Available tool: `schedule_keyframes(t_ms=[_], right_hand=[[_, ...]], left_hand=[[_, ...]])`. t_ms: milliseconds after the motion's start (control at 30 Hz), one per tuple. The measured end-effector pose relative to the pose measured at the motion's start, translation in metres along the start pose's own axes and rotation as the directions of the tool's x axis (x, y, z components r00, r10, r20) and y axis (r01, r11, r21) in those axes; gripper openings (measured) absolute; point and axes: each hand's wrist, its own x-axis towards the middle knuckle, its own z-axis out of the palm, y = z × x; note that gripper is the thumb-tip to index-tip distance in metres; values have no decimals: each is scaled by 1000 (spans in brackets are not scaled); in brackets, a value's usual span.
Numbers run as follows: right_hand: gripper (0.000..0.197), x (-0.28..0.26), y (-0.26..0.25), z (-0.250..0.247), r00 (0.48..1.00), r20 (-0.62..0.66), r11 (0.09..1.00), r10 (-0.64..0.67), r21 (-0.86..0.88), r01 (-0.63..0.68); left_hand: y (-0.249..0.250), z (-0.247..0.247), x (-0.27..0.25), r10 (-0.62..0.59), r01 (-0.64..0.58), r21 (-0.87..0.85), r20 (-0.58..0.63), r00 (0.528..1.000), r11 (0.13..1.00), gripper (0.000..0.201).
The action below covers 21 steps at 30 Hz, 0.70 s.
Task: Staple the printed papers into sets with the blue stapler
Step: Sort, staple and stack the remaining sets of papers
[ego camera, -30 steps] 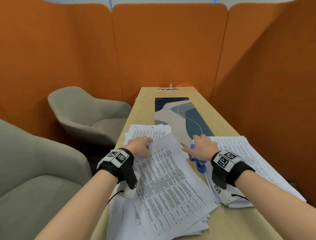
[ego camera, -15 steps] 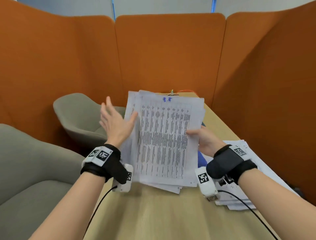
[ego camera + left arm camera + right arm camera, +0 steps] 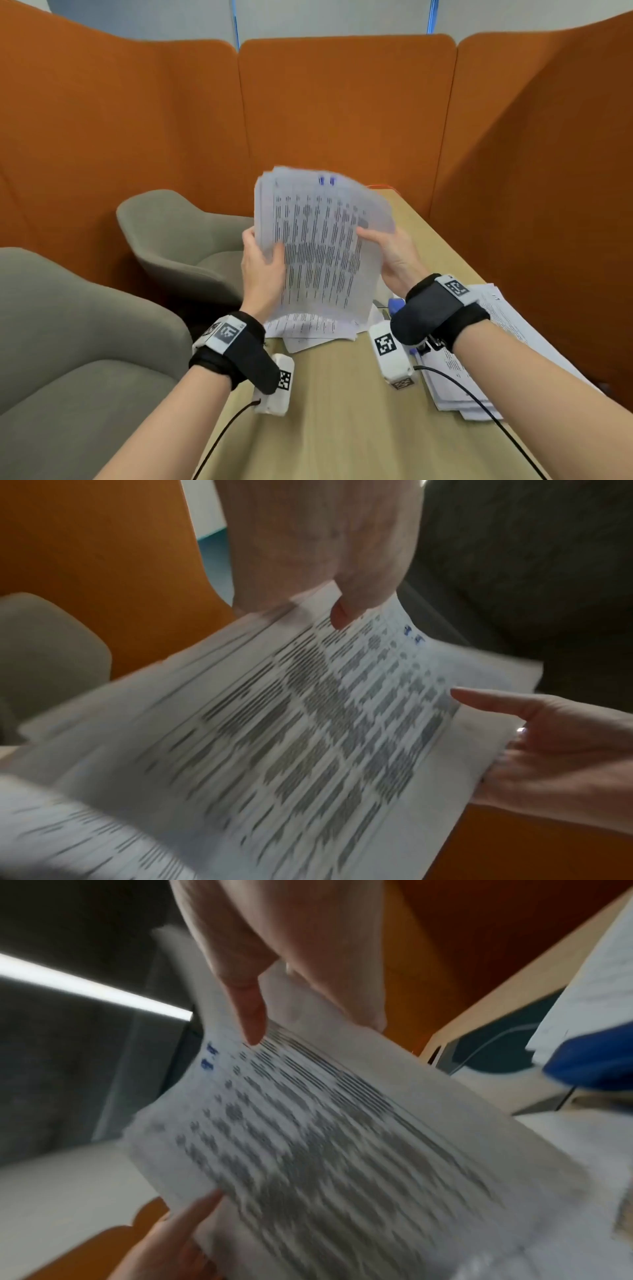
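I hold a stack of printed papers (image 3: 322,246) upright over the wooden table (image 3: 342,428), its bottom edge among loose sheets (image 3: 315,330) lying there. My left hand (image 3: 265,253) grips the stack's left edge, thumb on the front page. My right hand (image 3: 380,240) grips the right edge the same way. The left wrist view shows the blurred pages (image 3: 308,737) pinched under my left thumb (image 3: 346,610). In the right wrist view my right thumb (image 3: 250,1020) lies on the pages (image 3: 342,1137). The blue stapler (image 3: 395,303) (image 3: 596,1061) lies on the table, mostly hidden behind my right wrist.
A second pile of printed sheets (image 3: 496,342) lies along the table's right side. Two grey armchairs (image 3: 178,246) (image 3: 68,342) stand to the left. Orange partition walls (image 3: 342,113) enclose the table. Black cables trail from both wrist cameras.
A second ago the papers lay flat under both hands. They were then raised upright in the right hand with the left hand open beside them; now the left hand grips the left edge.
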Motion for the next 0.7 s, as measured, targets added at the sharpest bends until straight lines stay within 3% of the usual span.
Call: schedule_keyframes(t_ms=[167, 367, 467, 567, 633, 700], right_hand=[[35, -1, 5, 2, 996, -84, 996, 17, -83, -24], [30, -3, 5, 18, 1000, -11, 995, 7, -95, -8], [25, -2, -1, 21, 999, 26, 998, -29, -61, 31], [30, -2, -1, 26, 999, -10, 992, -53, -112, 51], [41, 2, 3, 27, 996, -69, 984, -51, -172, 38], [42, 5, 3, 30, 994, -100, 983, -37, -182, 19]], left_hand=[[-11, -6, 0, -77, 76, -15, -10, 997, 997, 24], [-4, -4, 9, -93, 90, -32, -80, 992, 995, 19], [1, 0, 8, -19, 17, -25, -81, 997, 1000, 13], [-2, 2, 6, 24, -22, 20, -85, 996, 1000, 31], [-6, -2, 8, -6, 12, 61, -91, 996, 998, 48], [-7, -6, 11, -45, 52, 81, -89, 995, 995, 54]])
